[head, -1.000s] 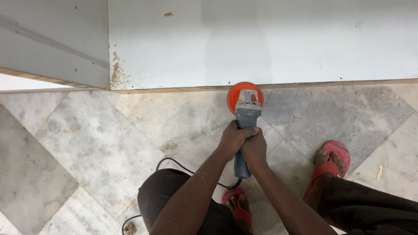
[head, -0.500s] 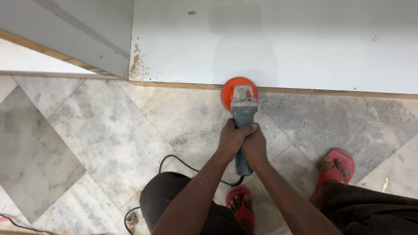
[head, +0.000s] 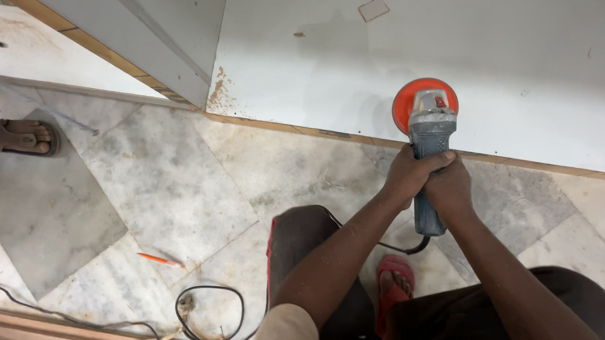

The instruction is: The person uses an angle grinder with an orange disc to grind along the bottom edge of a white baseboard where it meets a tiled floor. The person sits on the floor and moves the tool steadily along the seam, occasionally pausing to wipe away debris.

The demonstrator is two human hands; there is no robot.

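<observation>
A: With both hands wrapped on it, how's the grey angle grinder with orange disc [head: 428, 127]?

B: Heavy, rigid. My left hand [head: 409, 175] and right hand [head: 447, 186] clamp its barrel; disc sits on the white board [head: 515, 65] edge.

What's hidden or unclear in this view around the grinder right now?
Head view only:
- Underside of the orange disc: hidden by the grinder body, so contact with the white panel is unclear.
- Grinder grip: covered by the left hand and right hand.
- Cable: its end is cut off by the bottom edge.
</observation>
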